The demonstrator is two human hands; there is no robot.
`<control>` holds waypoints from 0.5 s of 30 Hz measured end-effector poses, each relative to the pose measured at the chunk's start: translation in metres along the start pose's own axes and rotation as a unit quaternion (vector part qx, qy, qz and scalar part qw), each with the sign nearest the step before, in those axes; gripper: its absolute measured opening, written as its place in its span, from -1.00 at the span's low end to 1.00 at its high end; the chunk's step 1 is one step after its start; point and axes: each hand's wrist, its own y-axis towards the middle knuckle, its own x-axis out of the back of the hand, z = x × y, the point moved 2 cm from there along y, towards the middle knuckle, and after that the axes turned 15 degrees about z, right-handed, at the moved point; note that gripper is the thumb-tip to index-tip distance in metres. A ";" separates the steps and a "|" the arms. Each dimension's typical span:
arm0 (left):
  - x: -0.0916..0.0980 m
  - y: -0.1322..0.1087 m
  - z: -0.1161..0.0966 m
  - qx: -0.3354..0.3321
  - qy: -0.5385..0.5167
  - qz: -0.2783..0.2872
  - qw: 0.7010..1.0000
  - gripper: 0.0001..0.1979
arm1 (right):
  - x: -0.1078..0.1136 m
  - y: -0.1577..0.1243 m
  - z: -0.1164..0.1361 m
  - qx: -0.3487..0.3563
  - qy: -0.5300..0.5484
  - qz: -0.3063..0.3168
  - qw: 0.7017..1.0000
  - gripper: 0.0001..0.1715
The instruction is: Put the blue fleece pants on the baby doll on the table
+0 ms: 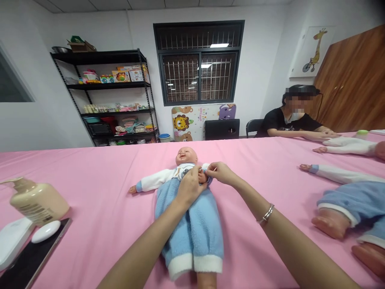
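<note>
A baby doll [186, 155] lies on its back on the pink tablecloth, head away from me, in a white top and fluffy blue trousers [173, 212]. My left hand [190, 188] is closed around the doll's hand [203, 176], which is bent up over its chest. Just to the right, the fingertips of my right hand [222, 173] pinch the blue cuff of the sleeve at that wrist. The doll's other arm [156, 180] stretches out to the left. My fingers partly hide the cuff.
At the left are a pump bottle [42, 200], a white oval object [46, 231], a white case [13, 241] and a dark phone [33, 257]. Another doll [355, 200] lies at the right. A person [288, 120] sits at the far right, arms on the table [255, 160].
</note>
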 end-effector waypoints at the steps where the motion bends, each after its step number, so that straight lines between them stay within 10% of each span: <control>1: 0.000 0.000 0.001 -0.004 -0.022 -0.008 1.000 -0.56 | 0.000 0.000 0.002 0.003 0.024 0.030 0.999 -0.82; 15: 0.006 -0.007 -0.006 -0.106 0.088 -0.055 0.989 -0.72 | 0.014 0.028 -0.017 -0.054 0.289 0.053 0.954 -0.80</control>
